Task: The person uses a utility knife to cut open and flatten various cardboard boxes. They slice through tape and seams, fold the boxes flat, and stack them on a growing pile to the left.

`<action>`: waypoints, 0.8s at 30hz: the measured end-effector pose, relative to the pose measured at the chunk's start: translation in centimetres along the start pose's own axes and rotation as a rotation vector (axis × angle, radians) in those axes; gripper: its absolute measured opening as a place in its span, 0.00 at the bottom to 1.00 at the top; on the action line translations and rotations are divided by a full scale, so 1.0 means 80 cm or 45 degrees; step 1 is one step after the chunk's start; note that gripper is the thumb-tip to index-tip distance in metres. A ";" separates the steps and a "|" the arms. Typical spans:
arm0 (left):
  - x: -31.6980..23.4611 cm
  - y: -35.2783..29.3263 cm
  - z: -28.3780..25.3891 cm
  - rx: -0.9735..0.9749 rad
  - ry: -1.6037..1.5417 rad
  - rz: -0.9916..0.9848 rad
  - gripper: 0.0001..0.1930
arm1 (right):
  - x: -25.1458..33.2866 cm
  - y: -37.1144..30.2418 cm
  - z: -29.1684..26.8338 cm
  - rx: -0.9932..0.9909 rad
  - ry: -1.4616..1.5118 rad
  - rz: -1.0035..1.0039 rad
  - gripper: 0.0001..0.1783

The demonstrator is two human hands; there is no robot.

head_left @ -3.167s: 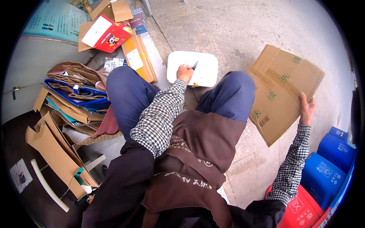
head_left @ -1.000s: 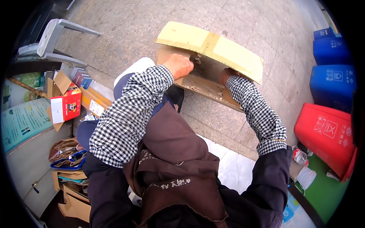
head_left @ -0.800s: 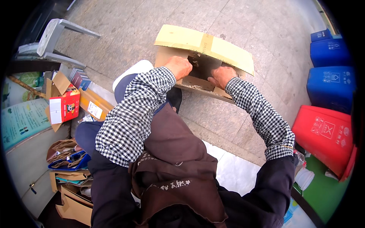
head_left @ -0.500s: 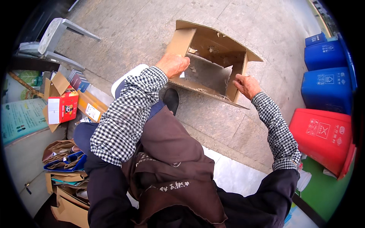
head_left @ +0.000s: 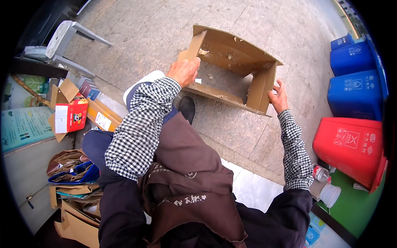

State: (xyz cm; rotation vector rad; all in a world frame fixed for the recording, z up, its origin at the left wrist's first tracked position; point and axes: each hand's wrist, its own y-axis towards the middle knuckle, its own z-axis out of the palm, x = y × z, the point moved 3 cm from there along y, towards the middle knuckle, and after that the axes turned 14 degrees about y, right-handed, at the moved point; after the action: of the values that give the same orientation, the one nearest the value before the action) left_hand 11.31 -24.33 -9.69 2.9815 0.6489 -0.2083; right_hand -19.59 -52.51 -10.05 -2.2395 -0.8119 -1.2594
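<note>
Right grip has spread beside the carton over grey paving, left grip pinching its flap.

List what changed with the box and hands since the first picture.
The cardboard box, flat at the right earlier, is now opened out in front. The left hand, which held a knife, grips the box's left end; no knife shows. The right hand, earlier holding the flat box's edge, is spread at its right end; contact is unclear. The red carton stays beside the long brown carton.
</note>
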 end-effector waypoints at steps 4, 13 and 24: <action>0.001 0.003 -0.005 -0.206 -0.081 -0.167 0.09 | -0.019 0.005 -0.017 0.148 0.120 -0.038 0.34; 0.033 0.023 -0.006 -0.535 -0.358 -0.792 0.07 | 0.023 -0.096 0.032 0.698 0.174 0.194 0.34; 0.021 0.037 -0.005 -0.556 -0.370 -0.823 0.08 | 0.110 -0.067 0.137 0.447 -0.367 -0.235 0.67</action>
State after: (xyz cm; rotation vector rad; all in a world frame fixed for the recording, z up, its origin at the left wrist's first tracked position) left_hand 14.10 -26.26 -9.41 2.1904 1.3816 -0.4558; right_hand -12.97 -39.33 -7.24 -2.1155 -1.2644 -0.7962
